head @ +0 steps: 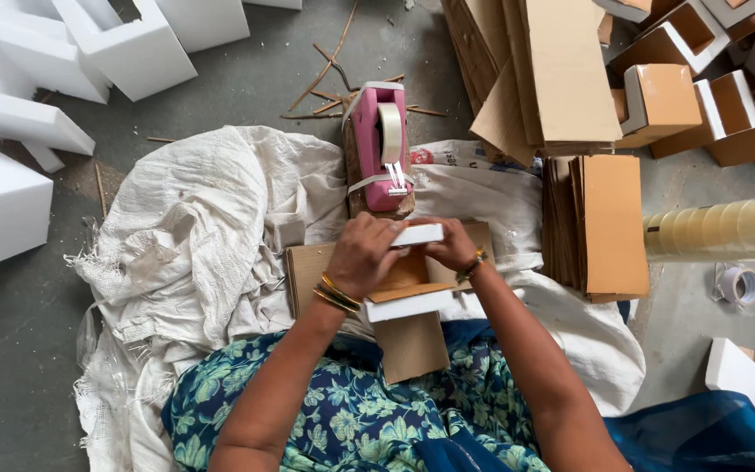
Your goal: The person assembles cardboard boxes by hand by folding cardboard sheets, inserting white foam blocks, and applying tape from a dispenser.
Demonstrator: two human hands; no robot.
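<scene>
- Floral-print lap lies nearest, a brown cardboard flap [411, 345] over it.
- Left hand [362, 255] and right hand [453, 246], fingers curled, pinch a white foam block [419, 234] against brown cardboard.
- Pink tape dispenser [377, 144] stands just beyond, on a white sack [211, 210].

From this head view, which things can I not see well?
- Fingertips of left hand and right hand: curled over the white foam block.
- Cardboard piece: its middle lies under both hands.
- Tape rolls: blurred, cut by the right edge.
- Tape dispenser: its base is hidden.
</scene>
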